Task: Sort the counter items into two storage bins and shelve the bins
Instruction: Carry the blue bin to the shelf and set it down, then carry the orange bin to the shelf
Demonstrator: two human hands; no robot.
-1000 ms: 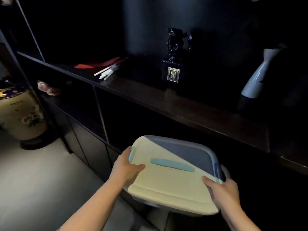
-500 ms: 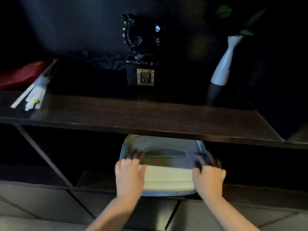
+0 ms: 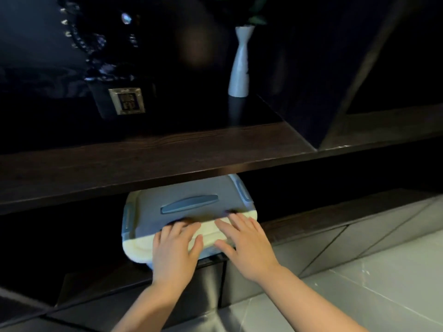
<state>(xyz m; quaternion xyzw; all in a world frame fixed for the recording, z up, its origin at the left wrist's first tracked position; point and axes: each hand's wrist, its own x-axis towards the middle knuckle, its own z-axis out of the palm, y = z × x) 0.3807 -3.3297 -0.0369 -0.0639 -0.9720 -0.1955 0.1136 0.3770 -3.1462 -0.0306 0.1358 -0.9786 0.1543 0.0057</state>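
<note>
A storage bin (image 3: 191,200) with a pale lid and a blue handle sits in the lower shelf opening, its back half under the dark wooden shelf board (image 3: 143,159). The bin's front edge sticks out past the shelf front. My left hand (image 3: 176,250) lies flat on the lid's front left with fingers spread. My right hand (image 3: 244,243) rests flat on the front right of the lid, fingers spread too. Neither hand wraps around anything.
On the upper shelf stand a white vase (image 3: 239,65) and a dark ornate statue with a square gold plaque (image 3: 127,100). A dark vertical panel (image 3: 323,68) closes the shelf at right. Pale floor tiles (image 3: 371,283) lie at lower right.
The bin went from being carried by its sides to resting in the lower shelf. Both hands moved from the bin's sides to flat on the lid's front. The view swung right.
</note>
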